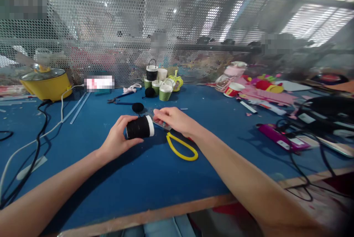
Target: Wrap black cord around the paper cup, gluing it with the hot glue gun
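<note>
Our left hand (117, 137) has its grip wrapped around a black cup (138, 128), thumb below and fingers above, holding it on its side at the centre of the frame, its white rim (150, 126) facing right. Just to the right of that rim, our right hand (173, 119) has its fingers curled inward; we cannot tell whether its grip is pressed together or pinching something. Beneath it, partly hidden, lies what looks like a pair of scissors, with a metal blade (166, 126) and a yellow loop handle (190, 159) that shows below our wrist. Both forearms reach in from the lower corners over a blue tabletop (155, 189). Just above the cup sits a black ball (137, 107), with a pair of pliers (118, 102) to its left. At upper centre we see a cluster of small green cups (165, 93) with white rims, and a black handled cup (152, 73) stacked among them. A yellow pot (49, 86) with a glass lid stands at upper left; a red-and-white paper cup (233, 90) and a purple object (279, 136) are on the right. Behind everything, a perforated metal screen (177, 19) fills the top.
</note>
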`<state>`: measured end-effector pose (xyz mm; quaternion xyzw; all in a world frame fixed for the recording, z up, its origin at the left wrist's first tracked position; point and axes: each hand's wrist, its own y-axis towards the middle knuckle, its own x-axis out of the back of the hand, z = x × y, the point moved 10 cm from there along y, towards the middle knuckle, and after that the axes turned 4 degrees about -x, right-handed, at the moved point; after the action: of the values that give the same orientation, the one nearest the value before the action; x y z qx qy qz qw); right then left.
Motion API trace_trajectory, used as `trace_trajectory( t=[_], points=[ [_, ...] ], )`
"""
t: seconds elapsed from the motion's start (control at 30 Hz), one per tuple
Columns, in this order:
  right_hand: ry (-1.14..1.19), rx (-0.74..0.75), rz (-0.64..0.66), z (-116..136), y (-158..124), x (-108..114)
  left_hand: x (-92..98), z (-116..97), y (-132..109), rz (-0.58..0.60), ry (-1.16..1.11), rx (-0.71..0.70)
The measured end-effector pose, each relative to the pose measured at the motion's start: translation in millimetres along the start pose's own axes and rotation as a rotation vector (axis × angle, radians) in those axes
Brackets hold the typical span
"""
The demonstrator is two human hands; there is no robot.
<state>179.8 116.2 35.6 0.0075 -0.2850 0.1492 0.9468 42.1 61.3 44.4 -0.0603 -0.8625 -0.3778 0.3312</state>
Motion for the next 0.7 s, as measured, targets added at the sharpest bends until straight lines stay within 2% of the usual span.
trace_trajectory(
  t=[0.07,0.1,0.27,0.4,0.47,0.63,0.7],
  points=[
    [0.076,0.011,0.129,-0.2,-8.5,-17.7,-3.2,4.8,-0.9,0.012,-0.003,0.028],
    [0.105,0.018,0.153,-1.4,-12.1,-23.8,-5.6,5.4,-1.4,0.027,-0.005,0.028],
    [0.198,0.064,0.113,-5.7,-23.3,-35.0,-17.5,6.2,-4.2,0.156,-0.040,0.041],
    [0.167,0.076,0.189,-1.0,-29.4,-40.9,-20.9,12.4,-4.9,0.232,-0.094,0.110],
    [0.146,0.081,0.196,0.2,-29.0,-37.7,-20.7,10.4,-3.9,0.242,-0.092,0.092],
    [0.141,0.171,-0.027,2.6,-23.2,-8.3,-25.2,-8.5,-5.3,0.287,-0.005,-0.063],
    [0.128,0.162,0.021,1.5,-22.5,-14.2,-28.7,-17.0,-8.3,0.320,0.040,-0.132]
  ],
)
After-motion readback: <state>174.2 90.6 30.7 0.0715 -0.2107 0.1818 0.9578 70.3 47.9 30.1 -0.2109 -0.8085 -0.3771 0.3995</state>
